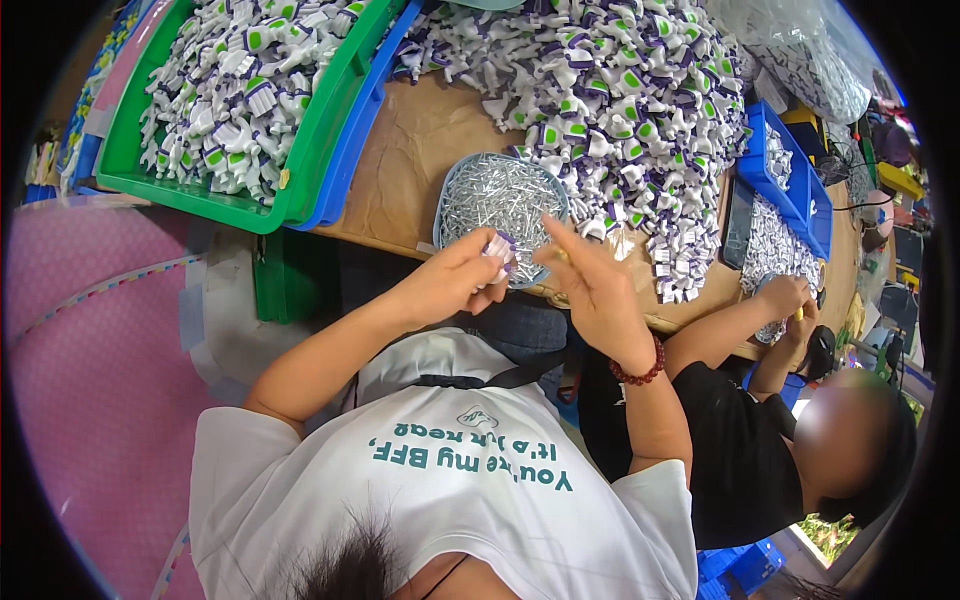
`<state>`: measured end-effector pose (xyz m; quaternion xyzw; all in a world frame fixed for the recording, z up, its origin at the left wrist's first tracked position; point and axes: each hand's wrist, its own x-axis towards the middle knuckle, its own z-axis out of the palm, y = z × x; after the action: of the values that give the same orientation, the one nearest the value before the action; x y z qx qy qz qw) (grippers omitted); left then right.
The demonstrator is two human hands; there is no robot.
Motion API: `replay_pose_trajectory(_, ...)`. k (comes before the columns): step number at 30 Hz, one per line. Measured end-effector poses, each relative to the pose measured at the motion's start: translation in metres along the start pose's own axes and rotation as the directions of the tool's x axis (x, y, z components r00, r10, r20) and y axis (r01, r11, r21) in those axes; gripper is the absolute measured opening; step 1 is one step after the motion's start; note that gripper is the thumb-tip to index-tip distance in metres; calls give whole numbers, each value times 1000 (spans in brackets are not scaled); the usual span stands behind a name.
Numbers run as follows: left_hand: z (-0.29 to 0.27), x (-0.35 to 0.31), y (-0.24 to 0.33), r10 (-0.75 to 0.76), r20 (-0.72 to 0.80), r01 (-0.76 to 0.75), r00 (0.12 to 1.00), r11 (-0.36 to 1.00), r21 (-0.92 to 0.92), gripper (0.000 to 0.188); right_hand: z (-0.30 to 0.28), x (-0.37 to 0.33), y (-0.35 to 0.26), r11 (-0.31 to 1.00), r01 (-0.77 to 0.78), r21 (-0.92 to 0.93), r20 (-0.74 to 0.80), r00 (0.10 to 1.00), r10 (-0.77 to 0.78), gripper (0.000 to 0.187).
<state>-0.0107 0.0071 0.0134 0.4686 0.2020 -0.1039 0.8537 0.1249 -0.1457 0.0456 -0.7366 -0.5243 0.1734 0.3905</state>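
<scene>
My left hand [450, 277] is closed around a small white and purple plastic part [501, 251], its fingers wrapped over much of it. Just to the right is my right hand [598, 292], fingers stretched and apart, with nothing plainly visible in them. Both hands are over the near side of a grey-blue tub [441, 208] full of loose silver screws or pins [500, 198]. Behind and right of the tub spreads a large heap of white, purple and green plastic parts [610, 110].
Similar parts fill a green tray [283, 190] at the left, with a blue tray [345, 170] under it. At the right, a co-worker's hands [787, 298] work near small white parts [775, 240] and a blue divided bin [768, 180]. Brown covering [410, 150] shows on the table.
</scene>
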Motion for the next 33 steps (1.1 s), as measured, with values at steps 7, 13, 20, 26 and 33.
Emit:
replay_pose_trajectory(7, 3, 0, 3, -53, 38, 57, 998, 990, -126, 38, 14, -10, -23, 871, -302, 386, 280, 939, 202, 53)
replay_pose_trajectory(13, 6, -9, 5, 54, 67, -68, 996, 971, 229, 42, 15, -10, -21, 840, -355, 411, 357, 910, 210, 56)
replay_pose_trajectory(20, 8, -19, 0, 137, 60, -149, 989, 930, 335, 43, 26, -13, -14, 750, -410, 519, 333, 905, 264, 50)
replay_pose_trajectory(26, 5, -25, -6, 181, 30, -177, 983, 892, 415, 41, 36, -11, -5, 786, -361, 501, 314, 923, 224, 44)
replay_pose_trajectory(33, 0, -16, -18, 184, -27, -164, 983, 927, 337, 37, 40, -8, -1, 757, -413, 507, 346, 901, 260, 44)
